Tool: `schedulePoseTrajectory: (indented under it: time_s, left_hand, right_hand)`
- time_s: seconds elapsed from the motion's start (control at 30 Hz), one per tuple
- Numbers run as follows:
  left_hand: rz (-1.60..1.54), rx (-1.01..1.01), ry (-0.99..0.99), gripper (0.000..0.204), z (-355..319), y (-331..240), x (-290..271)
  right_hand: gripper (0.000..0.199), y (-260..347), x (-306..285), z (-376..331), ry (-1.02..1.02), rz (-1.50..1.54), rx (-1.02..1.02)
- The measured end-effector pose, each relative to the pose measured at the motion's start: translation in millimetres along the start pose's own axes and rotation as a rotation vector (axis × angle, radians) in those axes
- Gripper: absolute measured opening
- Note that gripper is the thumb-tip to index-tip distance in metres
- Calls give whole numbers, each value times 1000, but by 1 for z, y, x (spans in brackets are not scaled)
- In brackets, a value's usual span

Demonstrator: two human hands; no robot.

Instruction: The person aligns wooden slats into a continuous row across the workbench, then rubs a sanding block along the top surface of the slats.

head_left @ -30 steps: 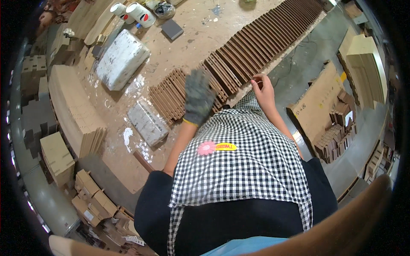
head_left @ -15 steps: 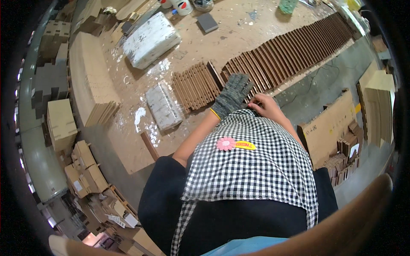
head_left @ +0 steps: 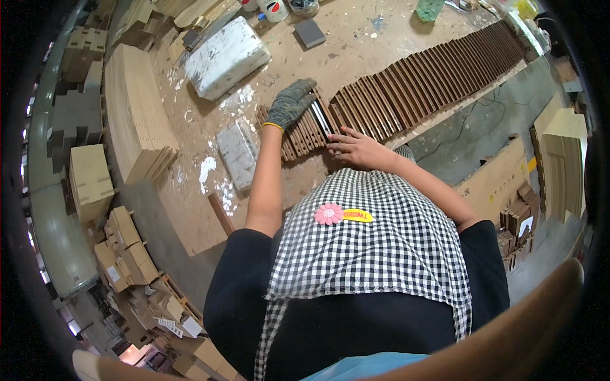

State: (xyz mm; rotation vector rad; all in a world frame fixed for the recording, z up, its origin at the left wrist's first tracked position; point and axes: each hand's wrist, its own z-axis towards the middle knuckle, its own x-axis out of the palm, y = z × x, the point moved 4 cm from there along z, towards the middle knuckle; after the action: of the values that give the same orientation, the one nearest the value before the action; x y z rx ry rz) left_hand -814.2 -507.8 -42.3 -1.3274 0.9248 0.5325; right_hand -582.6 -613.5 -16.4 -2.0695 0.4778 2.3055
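Observation:
A short row of brown wooden strips, drilled with small holes, lies on the worktable. My left hand, in a grey knit glove with a yellow cuff, rests over this row; its fingers curl at the far end of a strip at the row's right side. Bare, my right hand has its fingertips against the near end of that same brown strip, which shows a bright pale streak along it. To the right runs a long row of brown strips, close-packed and slanting away. The fingers' undersides are hidden.
White paint-spotted blocks stand left of the row. Beyond are a dark square piece, a cup and a green container. Stacked boards line the left; cardboard leans at right. A loose strip lies near the table edge.
My left hand has moved left and away onto the short row. My right hand has shifted left from the apron's top to the strip's near end. A pale streak now shows there.

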Motion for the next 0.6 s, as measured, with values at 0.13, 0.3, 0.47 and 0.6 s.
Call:
schedulePoseTrajectory:
  time_s: [0.13, 0.3, 0.47, 0.6]
  left_hand:
    - [-6, -46, -2, 52, 2, -20, -2]
    - [83, -22, -83, 51, -2, -26, -8]
    - [71, -87, -37, 51, -13, -36, 8]
    - [165, 61, -342, 50, -26, -33, 0]
  right_hand:
    - [41, -5, -2, -20, 42, 128, 82]
    - [48, -6, -5, -13, -42, 16, 128]
    - [55, -17, -10, -15, -10, 76, 272]
    - [54, -13, -21, -13, -79, 91, 263]
